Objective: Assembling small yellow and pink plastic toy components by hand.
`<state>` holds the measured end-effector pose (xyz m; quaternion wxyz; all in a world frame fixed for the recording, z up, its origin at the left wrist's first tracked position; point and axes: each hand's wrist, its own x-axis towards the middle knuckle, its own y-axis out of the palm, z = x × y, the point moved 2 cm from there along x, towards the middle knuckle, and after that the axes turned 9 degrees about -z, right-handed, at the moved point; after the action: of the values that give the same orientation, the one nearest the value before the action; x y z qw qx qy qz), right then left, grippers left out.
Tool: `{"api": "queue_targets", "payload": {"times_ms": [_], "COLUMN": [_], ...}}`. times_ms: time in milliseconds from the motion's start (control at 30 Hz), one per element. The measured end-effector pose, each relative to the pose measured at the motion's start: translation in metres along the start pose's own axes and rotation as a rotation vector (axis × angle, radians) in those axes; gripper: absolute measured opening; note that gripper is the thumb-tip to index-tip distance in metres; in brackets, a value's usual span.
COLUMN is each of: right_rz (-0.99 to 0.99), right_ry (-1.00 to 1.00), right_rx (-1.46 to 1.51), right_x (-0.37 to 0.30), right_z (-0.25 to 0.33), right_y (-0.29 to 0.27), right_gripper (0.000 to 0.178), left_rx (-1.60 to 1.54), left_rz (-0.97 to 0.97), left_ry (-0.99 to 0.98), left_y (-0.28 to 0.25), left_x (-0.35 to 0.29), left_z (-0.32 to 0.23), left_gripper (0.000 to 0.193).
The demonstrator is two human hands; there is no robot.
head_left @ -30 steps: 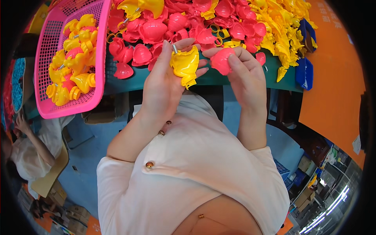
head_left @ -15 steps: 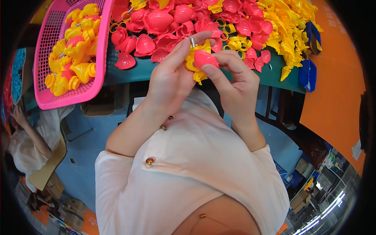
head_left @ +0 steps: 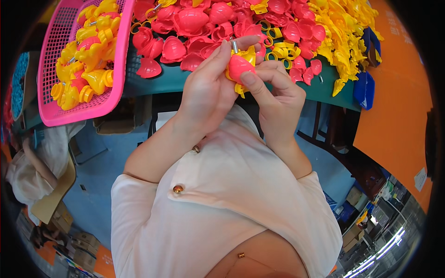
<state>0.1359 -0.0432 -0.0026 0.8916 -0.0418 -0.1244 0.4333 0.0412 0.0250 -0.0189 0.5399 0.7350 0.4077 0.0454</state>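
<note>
My left hand (head_left: 209,88) is closed around a yellow plastic toy part (head_left: 251,55), cradling it in the palm and fingers. Against the yellow part lies a glossy pink-red shell (head_left: 240,68), pinched at its lower right edge by the thumb and fingers of my right hand (head_left: 281,95). A short silver metal pin (head_left: 235,47) sticks up from the top of the yellow part, by my left fingertips. Both hands are together just over the near edge of the green table (head_left: 171,86). My left fingers partly hide the yellow part's far side.
A pink mesh basket (head_left: 121,69) holds several yellow and pink assembled pieces at the left. Heaps of pink shells (head_left: 192,21), yellow rings (head_left: 283,51) and yellow parts (head_left: 345,44) cover the table. Blue trays (head_left: 365,90) stand at its right edge. Another person (head_left: 37,171) sits far left.
The pink shell has shifted slightly down and turned, now lying flatter over the yellow part. My right hand followed it closely. The metal pin has moved a little right.
</note>
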Motion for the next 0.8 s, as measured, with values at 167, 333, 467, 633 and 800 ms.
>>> {"api": "queue_targets", "payload": {"times_ms": [167,333,467,633,800], "right_rz": [0.039,0.047,0.171,0.12,0.051], "right_ry": [-0.02,-0.445,-0.394,-0.275,-0.172], "right_rx": [-0.102,-0.393,-0.291,-0.188,-0.13], "right_x": [0.0,-0.001,-0.006,-0.01,-0.011], "right_z": [-0.001,0.003,-0.004,-0.017,-0.022], "right_y": [-0.003,-0.001,-0.004,-0.011,-0.017], "right_gripper": [0.006,0.01,0.017,0.016,0.012], "left_rx": [-0.001,0.069,0.071,0.108,-0.047], "left_rz": [-0.017,-0.024,-0.064,-0.07,-0.006], "left_ry": [0.004,-0.01,-0.031,-0.073,-0.14], "left_y": [-0.001,0.002,-0.001,0.001,-0.004], "left_x": [0.001,-0.001,-0.004,0.003,0.004], "left_z": [0.001,0.0,0.004,0.015,0.021], "left_gripper": [0.046,0.046,0.046,0.045,0.037]}}
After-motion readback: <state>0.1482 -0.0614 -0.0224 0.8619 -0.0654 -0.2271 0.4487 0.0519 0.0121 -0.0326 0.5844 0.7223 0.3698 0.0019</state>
